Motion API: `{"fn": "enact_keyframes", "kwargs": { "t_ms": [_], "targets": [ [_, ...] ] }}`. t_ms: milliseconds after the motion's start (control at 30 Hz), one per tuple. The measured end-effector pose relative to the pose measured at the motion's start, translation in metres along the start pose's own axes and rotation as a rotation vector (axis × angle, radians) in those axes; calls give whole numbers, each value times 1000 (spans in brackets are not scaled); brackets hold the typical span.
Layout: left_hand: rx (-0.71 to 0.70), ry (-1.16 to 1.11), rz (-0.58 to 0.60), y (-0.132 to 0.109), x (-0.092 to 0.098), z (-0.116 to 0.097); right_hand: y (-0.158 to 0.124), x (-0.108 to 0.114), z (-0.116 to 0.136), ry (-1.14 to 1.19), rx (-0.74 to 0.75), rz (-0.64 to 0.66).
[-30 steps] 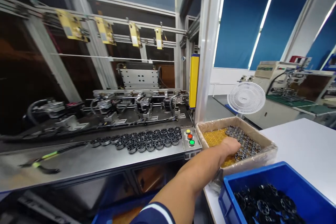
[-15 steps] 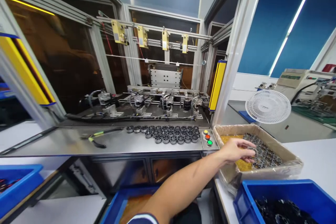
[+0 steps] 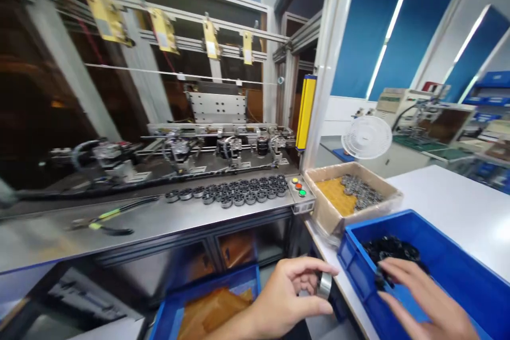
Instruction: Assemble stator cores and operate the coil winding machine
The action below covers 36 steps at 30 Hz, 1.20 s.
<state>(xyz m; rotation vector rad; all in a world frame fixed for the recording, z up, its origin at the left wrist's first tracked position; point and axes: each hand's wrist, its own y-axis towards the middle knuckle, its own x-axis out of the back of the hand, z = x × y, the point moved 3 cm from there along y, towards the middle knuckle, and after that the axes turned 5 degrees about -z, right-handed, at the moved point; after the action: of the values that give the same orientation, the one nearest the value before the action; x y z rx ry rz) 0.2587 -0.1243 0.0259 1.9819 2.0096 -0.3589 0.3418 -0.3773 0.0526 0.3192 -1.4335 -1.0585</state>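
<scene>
My left hand (image 3: 292, 297) is closed around a silvery metal ring (image 3: 325, 285), thumb below and forefinger above, in front of the bench. My right hand (image 3: 426, 297) is over the blue bin (image 3: 458, 271), pinching a small black part (image 3: 383, 279) between thumb and fingers. Its exact shape is partly hidden. More black parts (image 3: 392, 249) lie heaped in that bin. Beyond it, a plastic-lined cardboard box (image 3: 382, 175) holds grey metal cores (image 3: 362, 194) beside a brown sheet (image 3: 337, 195).
Rows of round black-and-silver parts (image 3: 247, 191) lie on the metal bench (image 3: 167, 223), near green-handled pliers (image 3: 107, 218) and a button panel (image 3: 300, 202). Behind stand the machine's fixtures (image 3: 231, 149). A white fan (image 3: 366, 138) is behind the box; another blue bin (image 3: 167, 313) sits below.
The left hand has moved from the cardboard box back toward me with the metal ring. My right hand has come into view at the blue bin. The view has turned right.
</scene>
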Motion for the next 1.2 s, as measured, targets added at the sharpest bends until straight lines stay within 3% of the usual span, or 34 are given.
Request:
{"fn": "enact_keyframes", "kwargs": {
  "t_ms": [100,200,500,833,1067,1200],
  "targets": [
    [15,-82,38,-4,-14,2,16,-5,53,49,119,36],
    [57,-104,79,-6,-27,13,15,-8,75,132,131,15],
    [148,-207,130,-3,-46,33,8,-8,73,254,127,-6],
    [104,-281,167,-4,-48,31,13,-5,73,201,121,-13],
    [80,-292,178,-4,-47,32,13,-4,70,145,205,-30],
    [132,-227,162,-4,-44,40,13,-5,73,117,252,-21]
  ]
}}
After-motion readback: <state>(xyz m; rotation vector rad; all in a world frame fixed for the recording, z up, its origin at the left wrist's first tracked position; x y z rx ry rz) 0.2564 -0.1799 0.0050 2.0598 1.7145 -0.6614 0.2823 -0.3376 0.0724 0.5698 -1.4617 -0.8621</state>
